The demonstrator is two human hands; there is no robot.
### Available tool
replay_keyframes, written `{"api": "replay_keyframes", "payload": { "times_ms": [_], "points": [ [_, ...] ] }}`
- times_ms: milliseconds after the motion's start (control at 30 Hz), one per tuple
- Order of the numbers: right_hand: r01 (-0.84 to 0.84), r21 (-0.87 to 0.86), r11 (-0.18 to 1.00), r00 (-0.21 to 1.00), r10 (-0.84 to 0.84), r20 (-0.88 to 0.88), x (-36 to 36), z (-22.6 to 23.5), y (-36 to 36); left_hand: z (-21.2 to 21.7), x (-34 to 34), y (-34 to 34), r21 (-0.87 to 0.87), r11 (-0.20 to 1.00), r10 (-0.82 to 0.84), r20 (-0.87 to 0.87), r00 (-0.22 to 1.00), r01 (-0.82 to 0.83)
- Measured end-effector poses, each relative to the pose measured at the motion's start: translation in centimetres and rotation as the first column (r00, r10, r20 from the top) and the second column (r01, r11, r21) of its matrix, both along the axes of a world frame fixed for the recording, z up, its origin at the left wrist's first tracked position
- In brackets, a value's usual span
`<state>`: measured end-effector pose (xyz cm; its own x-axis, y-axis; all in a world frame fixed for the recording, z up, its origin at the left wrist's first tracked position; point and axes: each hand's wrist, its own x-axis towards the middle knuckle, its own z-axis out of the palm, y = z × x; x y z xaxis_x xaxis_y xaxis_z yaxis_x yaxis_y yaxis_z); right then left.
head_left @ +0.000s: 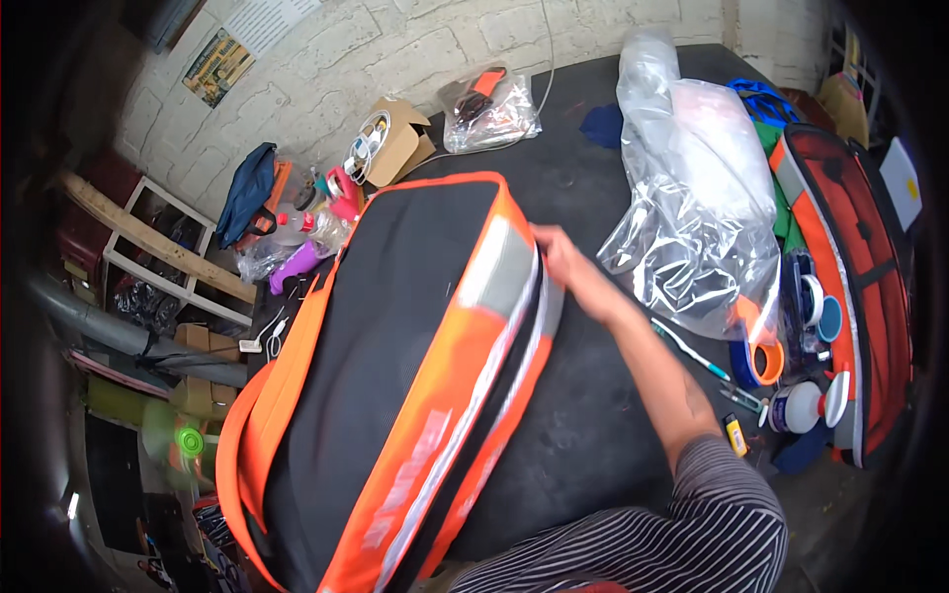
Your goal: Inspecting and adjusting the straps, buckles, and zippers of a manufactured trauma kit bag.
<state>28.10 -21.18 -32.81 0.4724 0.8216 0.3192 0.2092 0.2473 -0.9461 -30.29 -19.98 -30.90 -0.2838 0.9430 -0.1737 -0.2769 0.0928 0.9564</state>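
Observation:
A large orange and black bag (386, 247) with silver reflective bands and orange straps (259, 435) lies tilted across the dark table, its black panel facing up. My right hand (561, 259) is closed on the bag's far right side, by the grey reflective corner. Its fingertips are partly hidden against the edge, so exactly what they pinch there cannot be made out. A dark gap runs along the bag's side between two silver bands. No part of my left hand shows; the bag fills the area on that side.
On the right lie clear plastic wrap (672, 188), a second red-orange bag (855, 287), tape rolls (767, 363), a white bottle (794, 407) and a yellow lighter (735, 435). Behind stand a cardboard box (400, 143), a plastic pouch (491, 114) and a plastic bottle (293, 227). A brick wall (395, 49) borders the table.

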Motion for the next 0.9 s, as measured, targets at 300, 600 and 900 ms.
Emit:
{"api": "replay_keyframes", "payload": {
  "times_ms": [300, 600, 900],
  "points": [
    [-0.262, -0.169, 0.95, 0.965, 0.261, -0.028, -9.8, -0.2, -13.4, 15.1, -19.6, 8.4, -0.03, 0.79, 0.542, -0.432, 0.721, -0.612],
    [-0.161, -0.069, 0.985, 0.935, 0.13, -0.33, -1.1, -6.7, 0.9, 20.9, 19.9, 17.7, 0.104, 0.655, -0.152, -0.952, 0.265, 0.749],
    [-0.274, 0.621, 0.735, 0.416, 0.673, -0.612, 3.9, -6.3, 2.4, 8.2, 38.8, 21.7, -0.246, 0.645, -0.327, -0.944, -0.03, 0.723]
  ]
}}
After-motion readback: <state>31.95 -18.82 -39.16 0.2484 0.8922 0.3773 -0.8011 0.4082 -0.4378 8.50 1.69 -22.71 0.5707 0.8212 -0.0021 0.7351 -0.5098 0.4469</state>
